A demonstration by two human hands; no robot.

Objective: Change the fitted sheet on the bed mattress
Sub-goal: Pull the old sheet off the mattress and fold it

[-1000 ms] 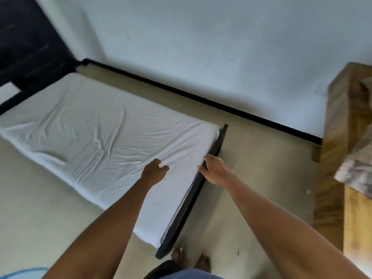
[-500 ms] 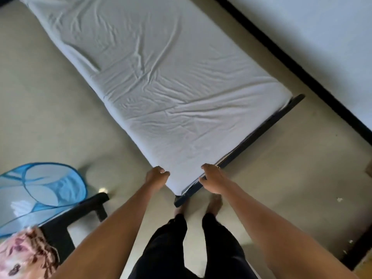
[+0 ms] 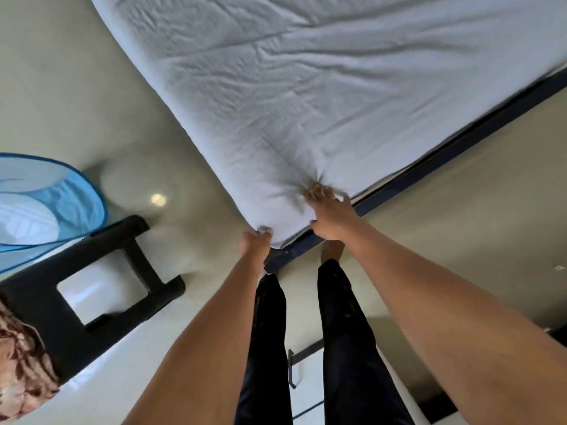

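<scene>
The fitted sheet (image 3: 306,102) is covering the mattress, white and creased, with its near corner lying right in front of the person. Closest in, the person's legs (image 3: 267,348) in black trousers are standing on the pale floor (image 3: 76,87). Just beyond them, the left hand (image 3: 254,242) is curling its fingers round the sheet at the very corner of the mattress and pinching a bit of cloth. The right hand (image 3: 329,214), just beside it on the end edge, is digging its fingertips into the top of the sheet and bunching it, so that folds are fanning out from them. Off to the left, a black stool (image 3: 101,289) is standing on the floor, with a patterned cloth (image 3: 21,363) at its near side and a blue mesh hamper (image 3: 61,204) behind it. Farther off, the sheet is stretching away over the mattress, and the dark bed frame (image 3: 460,142) is running along its end edge.
</scene>
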